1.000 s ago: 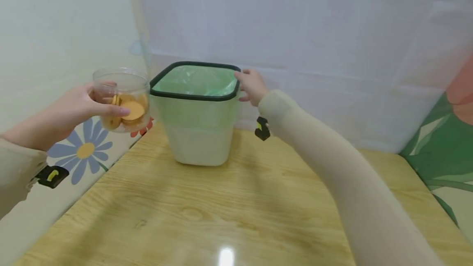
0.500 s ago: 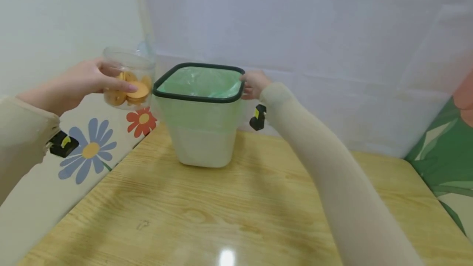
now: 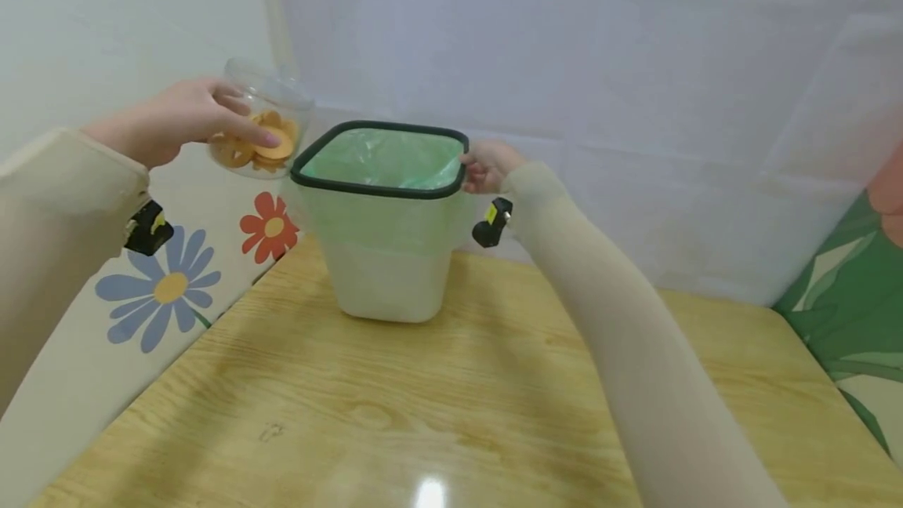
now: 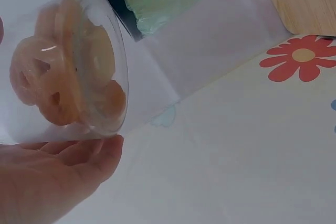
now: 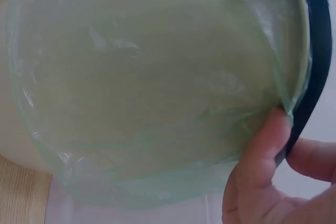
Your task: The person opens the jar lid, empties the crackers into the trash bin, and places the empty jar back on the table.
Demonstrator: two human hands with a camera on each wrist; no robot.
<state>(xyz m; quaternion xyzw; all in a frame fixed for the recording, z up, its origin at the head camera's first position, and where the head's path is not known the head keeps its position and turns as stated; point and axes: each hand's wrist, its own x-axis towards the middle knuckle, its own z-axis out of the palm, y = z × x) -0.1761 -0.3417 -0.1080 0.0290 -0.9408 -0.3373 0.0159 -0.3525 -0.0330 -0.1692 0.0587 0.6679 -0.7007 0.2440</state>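
My left hand (image 3: 201, 117) grips a clear plastic jar (image 4: 68, 72), its thumb and fingers wrapped round the side. Orange-yellow biscuits (image 3: 271, 139), some with cut-out holes, lie heaped at the jar's bottom. The jar is tilted and held just left of the bin's rim in the head view, raised above the table. A pale trash bin (image 3: 384, 281) stands upright on the table. Over its top is a green plastic bag (image 3: 381, 151), held by a black square rim (image 3: 367, 190). At the right side, my right hand (image 3: 494, 165) pinches that rim between thumb and fingers.
The wood-grain table (image 3: 395, 406) reaches back to a white sheet (image 3: 564, 61) hung behind the bin. At left, a pale wall carries a printed red flower (image 3: 270, 227) and a blue flower (image 3: 169, 287). Green leaves (image 3: 854, 320) are printed at right.
My left hand has lifted the jar up and to the right, and the jar has become tilted. My right hand has closed from loose fingers to a pinch on the bin's rim.
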